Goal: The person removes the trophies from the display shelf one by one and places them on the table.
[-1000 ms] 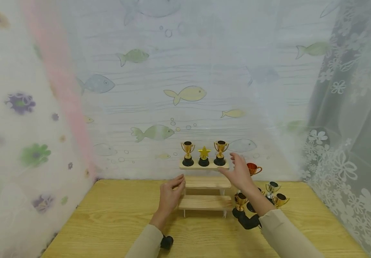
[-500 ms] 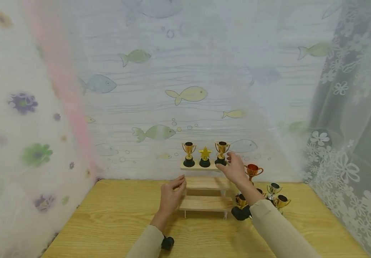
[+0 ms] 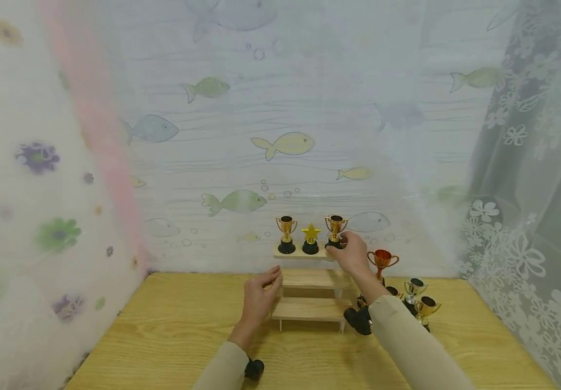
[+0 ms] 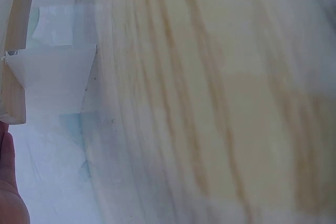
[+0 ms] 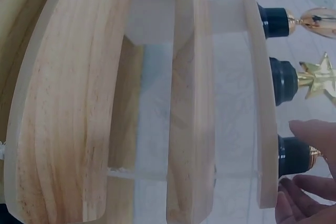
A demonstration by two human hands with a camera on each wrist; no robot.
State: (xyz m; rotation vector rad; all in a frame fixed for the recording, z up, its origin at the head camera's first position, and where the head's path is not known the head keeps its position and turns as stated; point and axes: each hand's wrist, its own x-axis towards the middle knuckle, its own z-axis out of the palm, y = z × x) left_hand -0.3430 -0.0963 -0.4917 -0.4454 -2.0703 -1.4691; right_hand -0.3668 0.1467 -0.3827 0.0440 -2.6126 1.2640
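One gold cup [image 3: 336, 223] is finger-pinched at base by R hand [image 3: 354, 254]. Mid shelf [image 3: 315, 277] is finger-gripped by L hand [image 3: 260, 297]

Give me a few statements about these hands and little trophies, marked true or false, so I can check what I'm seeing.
1. A gold star trophy stands between two gold cups on the top shelf. True.
2. The right hand is holding the star trophy. False: its fingers are at the black base of the gold cup on the right end.
3. The left hand is at the left end of the middle shelf. True.
4. The red cup stands on the top shelf. False: it is off the wooden stand, to the right.
5. The person's sleeves are black. False: they are beige.
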